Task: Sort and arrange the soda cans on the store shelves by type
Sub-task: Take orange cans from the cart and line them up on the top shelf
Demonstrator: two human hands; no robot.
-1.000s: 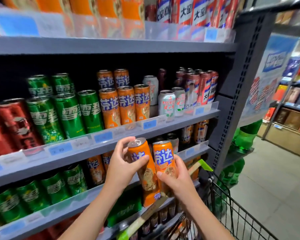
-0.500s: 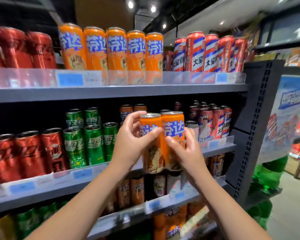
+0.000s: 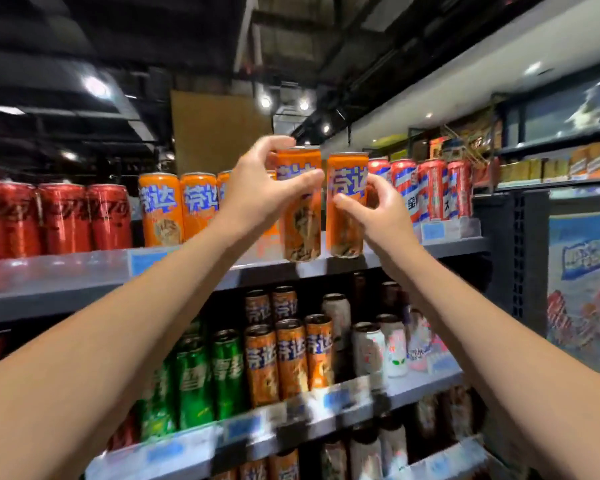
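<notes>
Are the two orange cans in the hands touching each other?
Apart. The head view shows a thin gap between the left can and right can.

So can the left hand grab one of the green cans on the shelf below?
Probably not yet. The left hand is up at the top shelf, gripping a tall orange soda can. The green cans stand unblocked at the front, but it must let go first.

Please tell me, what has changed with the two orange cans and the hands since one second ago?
Both hands lifted their cans from the lower shelves up to the top shelf, beside the orange row there. The left can and right can, pressed together before, now have a small gap. Unchanged: the left hand and right hand each grip one can.
</notes>
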